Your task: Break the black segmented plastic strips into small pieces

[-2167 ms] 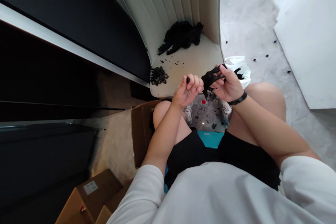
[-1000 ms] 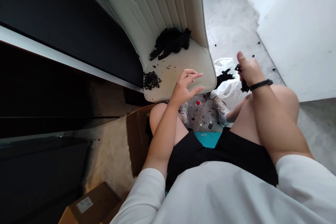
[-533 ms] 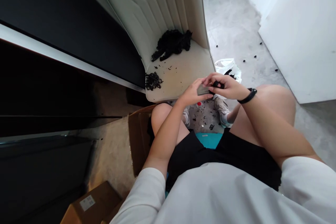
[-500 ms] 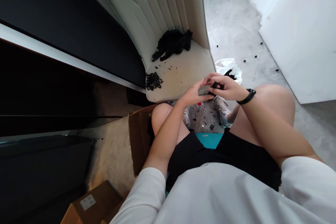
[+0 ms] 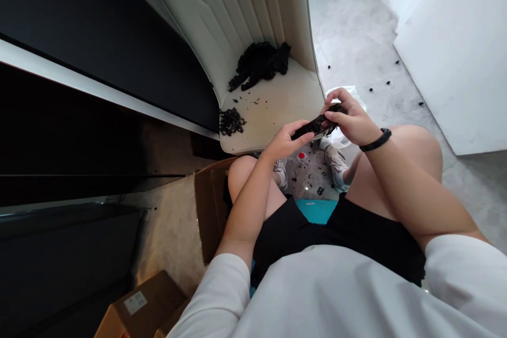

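Between my two hands stretches a flat black strip [image 5: 319, 125] with gaps along it, perhaps rubber or plastic. Its near end is pinched by my left hand [image 5: 284, 140], thumb on top. Fingers of my right hand [image 5: 351, 116] are closed on the far end; a black band circles that wrist. Just beyond is a pale padded chair seat [image 5: 277, 111]. A heap of similar black pieces [image 5: 261, 63] lies against its backrest. Small curled black scraps [image 5: 232, 122] are piled at the seat's left corner, with crumbs scattered between.
A white plastic bag [image 5: 336, 140] sits on the floor behind my right hand. Black bits and a red round cap [image 5: 301, 156] lie between my shoes. An open cardboard box [image 5: 206, 211] stands by my left knee, a closed carton [image 5: 146, 301] lower left. White panels [image 5: 455, 63] rise at right.
My right hand has moved up and away from my left. The black piece, bunched in my right hand before, is now stretched out between both hands.
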{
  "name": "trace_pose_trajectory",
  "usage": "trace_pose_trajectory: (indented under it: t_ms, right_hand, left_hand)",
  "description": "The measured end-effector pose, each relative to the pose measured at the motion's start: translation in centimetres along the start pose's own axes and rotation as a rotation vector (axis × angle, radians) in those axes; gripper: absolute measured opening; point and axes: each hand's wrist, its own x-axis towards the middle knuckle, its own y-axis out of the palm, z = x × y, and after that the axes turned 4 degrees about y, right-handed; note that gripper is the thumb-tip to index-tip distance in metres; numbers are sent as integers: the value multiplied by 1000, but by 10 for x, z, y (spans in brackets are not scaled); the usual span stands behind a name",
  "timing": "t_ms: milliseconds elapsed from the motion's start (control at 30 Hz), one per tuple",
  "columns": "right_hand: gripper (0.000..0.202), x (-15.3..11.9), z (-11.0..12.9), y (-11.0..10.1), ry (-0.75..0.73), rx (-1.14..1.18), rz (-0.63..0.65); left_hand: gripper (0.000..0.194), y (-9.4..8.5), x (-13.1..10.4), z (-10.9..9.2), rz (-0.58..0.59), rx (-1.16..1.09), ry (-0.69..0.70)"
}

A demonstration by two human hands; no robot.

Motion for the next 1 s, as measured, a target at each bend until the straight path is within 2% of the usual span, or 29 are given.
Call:
trace_pose_trajectory:
  t_ms: [100,267,400,600,700,900,1000]
  right_hand:
    - [44,-1,2,0,2,-30,79]
    - [59,-2,8,0,-196,-315,49]
    - [70,-2,8,10,-106,-287,220]
    - [71,-3,2,28,-8,-241,334]
    - [73,-6,-1,35,-14,-250,288]
    - [78,-8,0,43,-159,-362,68]
    - [79,-8,4,45,-164,-350,113]
  left_hand:
    - [59,0,0,-3,-48,28,20]
    - [56,-2,-2,-12,-35,74,18]
    - [58,-4,-3,-15,-16,96,1]
    - [53,-8,-5,-12,-23,126,37]
    - [49,-9,-7,-12,-67,149,34]
    - [47,-11,-8,-13,-36,105,46]
    - [56,-12,-7,-11,-15,90,55]
